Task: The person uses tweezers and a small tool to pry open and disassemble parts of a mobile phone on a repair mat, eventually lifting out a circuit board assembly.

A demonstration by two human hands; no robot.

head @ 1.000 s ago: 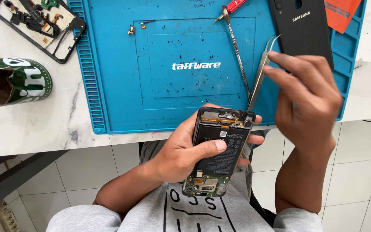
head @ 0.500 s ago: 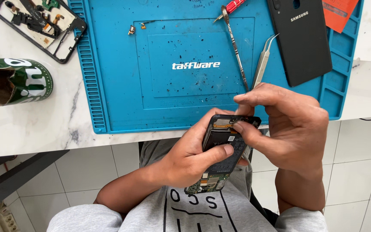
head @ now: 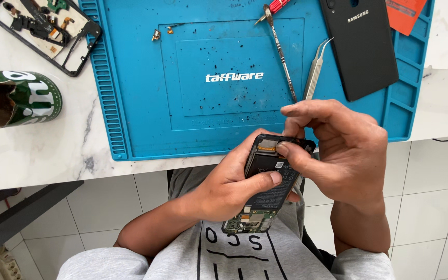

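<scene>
Released, slim steel tweezers [head: 315, 70] lie on rubbery mat [head: 130, 78]; both hands' fingers [head: 286, 151] clamp opened phone [head: 265, 181].

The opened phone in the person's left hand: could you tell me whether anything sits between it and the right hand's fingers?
Nothing visible does: the right hand already has its fingertips on the top edge of the opened phone, which the left hand cradles.

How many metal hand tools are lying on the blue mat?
2: a thin metal pry tool with a red handle, lying near the mat's top middle, and tweezers just right of it. The right hand covers the tweezers' lower end.
</scene>
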